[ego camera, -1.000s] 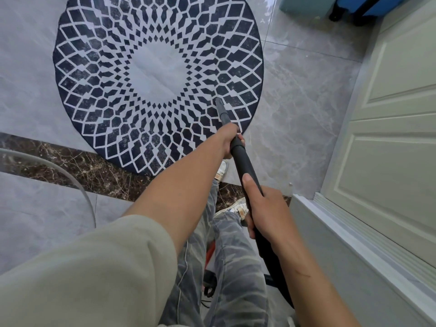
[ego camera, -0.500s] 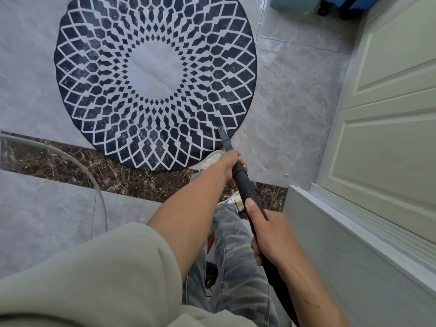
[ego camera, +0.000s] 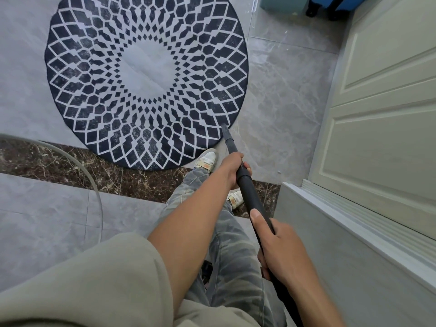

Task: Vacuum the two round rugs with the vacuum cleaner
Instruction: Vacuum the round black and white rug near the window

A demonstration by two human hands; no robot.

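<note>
Right hand: your right hand (ego camera: 280, 251) is curled round the near part of the vacuum wand (ego camera: 250, 197), with the thumb laid straight along the top of the tube and pointing towards the rug.
Left hand: your left hand (ego camera: 232, 169) grips the same wand further along, just past the step where the thick tube narrows. The fingers are wrapped under it, and their tips show on the far side.
Left arm: it reaches across from the lower left, bare from the pale green sleeve (ego camera: 82, 279) to the wrist.
Wand: black and straight, it slants away from you and to the left. Its near end runs out of view under your right forearm.
Wand tip: the thin end sits at the near right edge of the round rug (ego camera: 94, 90). You cannot tell whether it touches the pile.
Rug: dark, with a white diamond lattice and a plain pale centre. It lies flat on the grey floor tiles (ego camera: 283, 90), and its near edge overlaps the dark marble strip (ego camera: 70, 166).
Legs: patterned grey trousers (ego camera: 231, 244) lead down to two pale shoes. The left shoe (ego camera: 206, 159) is just beside the rug's edge, and the right shoe (ego camera: 236, 198) is on the strip.
Right side: a pale panelled door (ego camera: 389, 114) stands above a white threshold (ego camera: 354, 220).
Far corner: part of a blue suitcase (ego camera: 335, 3) shows at the top.
Left side: a curved clear rim (ego camera: 94, 185) arcs over the tiles. What it belongs to is not clear.
</note>
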